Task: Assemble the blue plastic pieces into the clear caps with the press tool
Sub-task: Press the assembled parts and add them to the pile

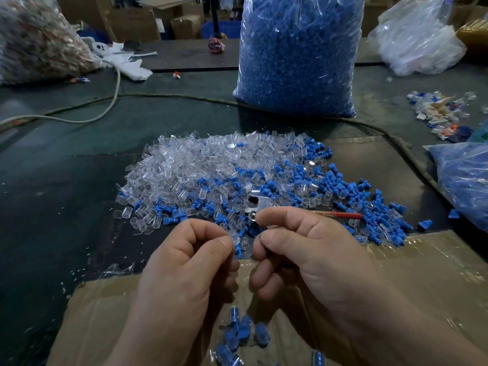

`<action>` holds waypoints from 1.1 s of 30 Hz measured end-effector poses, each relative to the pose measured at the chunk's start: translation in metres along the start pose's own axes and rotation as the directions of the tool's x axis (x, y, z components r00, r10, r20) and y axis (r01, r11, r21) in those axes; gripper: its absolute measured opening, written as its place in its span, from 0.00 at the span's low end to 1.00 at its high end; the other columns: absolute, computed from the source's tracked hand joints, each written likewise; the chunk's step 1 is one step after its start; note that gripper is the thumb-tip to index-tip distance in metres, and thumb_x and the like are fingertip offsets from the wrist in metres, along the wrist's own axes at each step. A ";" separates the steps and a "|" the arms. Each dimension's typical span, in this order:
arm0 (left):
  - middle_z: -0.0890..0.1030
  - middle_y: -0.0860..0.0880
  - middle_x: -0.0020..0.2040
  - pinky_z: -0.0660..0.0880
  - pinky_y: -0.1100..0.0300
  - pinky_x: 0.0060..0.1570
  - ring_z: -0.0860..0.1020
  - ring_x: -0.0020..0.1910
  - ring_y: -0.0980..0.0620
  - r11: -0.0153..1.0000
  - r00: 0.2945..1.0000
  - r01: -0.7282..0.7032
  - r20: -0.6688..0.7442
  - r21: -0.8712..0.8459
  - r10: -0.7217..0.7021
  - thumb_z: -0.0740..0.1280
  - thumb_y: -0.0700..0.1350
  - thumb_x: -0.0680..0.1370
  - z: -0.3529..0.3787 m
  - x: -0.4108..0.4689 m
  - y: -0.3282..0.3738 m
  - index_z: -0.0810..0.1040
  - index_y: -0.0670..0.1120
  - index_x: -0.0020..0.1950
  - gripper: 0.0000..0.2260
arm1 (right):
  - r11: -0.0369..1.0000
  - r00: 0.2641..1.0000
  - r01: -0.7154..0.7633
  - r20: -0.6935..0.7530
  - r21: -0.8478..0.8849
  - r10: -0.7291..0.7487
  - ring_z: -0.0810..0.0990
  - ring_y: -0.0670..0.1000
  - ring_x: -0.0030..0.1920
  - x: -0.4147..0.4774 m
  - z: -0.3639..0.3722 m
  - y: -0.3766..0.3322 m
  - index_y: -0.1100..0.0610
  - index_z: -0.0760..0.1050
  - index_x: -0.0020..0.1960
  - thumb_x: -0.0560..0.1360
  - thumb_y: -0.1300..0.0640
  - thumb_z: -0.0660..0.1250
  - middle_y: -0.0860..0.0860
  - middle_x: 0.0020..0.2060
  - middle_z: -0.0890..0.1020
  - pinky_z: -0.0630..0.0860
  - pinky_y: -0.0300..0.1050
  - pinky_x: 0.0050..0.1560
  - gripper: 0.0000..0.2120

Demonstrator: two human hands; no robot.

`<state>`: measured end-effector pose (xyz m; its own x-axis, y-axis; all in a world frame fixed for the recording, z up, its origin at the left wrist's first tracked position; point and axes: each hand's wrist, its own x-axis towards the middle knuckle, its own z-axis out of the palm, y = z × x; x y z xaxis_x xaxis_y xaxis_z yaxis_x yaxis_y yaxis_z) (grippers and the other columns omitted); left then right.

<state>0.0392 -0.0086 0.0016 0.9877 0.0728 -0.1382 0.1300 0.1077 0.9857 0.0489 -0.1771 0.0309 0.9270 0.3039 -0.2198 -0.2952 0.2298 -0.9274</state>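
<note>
Clear cap (233,237): left hand (184,260) is pinching it at the near edge of the parts pile (211,165), long axis running near-to-far, blue piece (239,250) sitting at the near end. Right hand (303,249) is curling just beside; its hold is unclear.

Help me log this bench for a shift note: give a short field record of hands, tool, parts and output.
left hand: pinches a clear cap between thumb and forefinger
right hand: fingers curled; contents hidden
press tool: metal, red handle, lying in the loose pile
loose pile: clear caps and blue pieces mixed
stock: tall bag of blue pieces behind pile
output: assembled pieces in cardboard box below hands
</note>
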 end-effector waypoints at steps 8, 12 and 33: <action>0.82 0.42 0.33 0.75 0.61 0.30 0.78 0.29 0.49 0.997 0.998 -0.065 -0.005 0.043 0.065 0.75 0.43 0.73 -0.001 0.003 -0.001 0.83 0.51 0.41 0.04 | 0.997 0.992 -0.075 0.099 -0.018 0.077 0.78 0.55 0.26 0.000 0.001 -0.004 0.57 0.80 0.45 0.79 0.61 0.59 0.57 0.33 0.80 0.75 0.43 0.23 0.12; 0.81 0.45 0.33 0.77 0.60 0.31 0.80 0.32 0.49 0.994 0.995 -0.096 0.001 0.046 0.096 0.72 0.38 0.73 0.002 0.003 -0.001 0.85 0.54 0.44 0.10 | 0.990 0.997 -0.079 0.034 0.113 0.076 0.76 0.54 0.23 0.000 0.001 -0.005 0.60 0.81 0.42 0.76 0.68 0.64 0.59 0.32 0.79 0.73 0.41 0.20 0.09; 0.82 0.43 0.33 0.76 0.55 0.32 0.80 0.29 0.47 0.994 0.999 -0.035 0.039 0.108 0.031 0.71 0.46 0.70 0.003 -0.001 0.005 0.82 0.52 0.42 0.02 | 0.356 0.808 0.419 0.165 -0.836 -0.565 0.77 0.43 0.50 -0.007 0.000 0.002 0.46 0.77 0.49 0.76 0.50 0.65 0.40 0.46 0.76 0.73 0.36 0.50 0.04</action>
<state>0.0388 -0.0116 0.0066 0.9940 0.0369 -0.1034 0.1036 -0.0027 0.9946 0.0416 -0.1791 0.0305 0.8782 0.2681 0.3961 0.4764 -0.5636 -0.6748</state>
